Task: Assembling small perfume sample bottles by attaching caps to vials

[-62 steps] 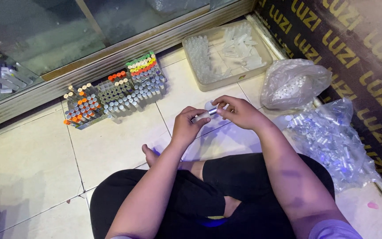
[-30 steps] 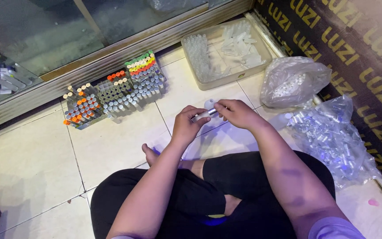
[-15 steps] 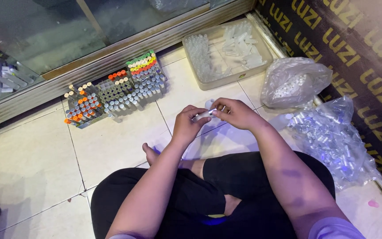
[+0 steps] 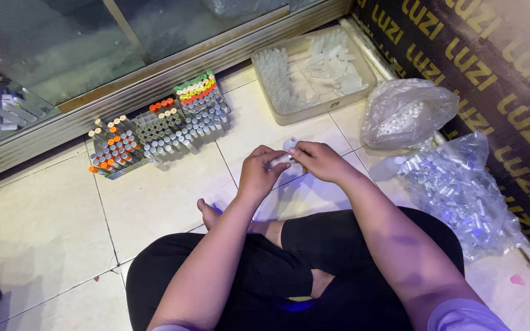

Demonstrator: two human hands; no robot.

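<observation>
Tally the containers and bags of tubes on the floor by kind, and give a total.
Racks of capped tubes: 3, orange-capped, grey-capped, mixed-colour
Open plastic tray: 1
Clear plastic bags: 2, white pieces, clear tubes
Total: 6
Apart from these, left hand and right hand hold one small tube.

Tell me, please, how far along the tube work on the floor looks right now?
Done: capped tubes stand in the racks by the glass door. In hand: the left hand and right hand hold one small tube between them. Left: loose tubes in the tray and two plastic bags remain unracked.
</observation>
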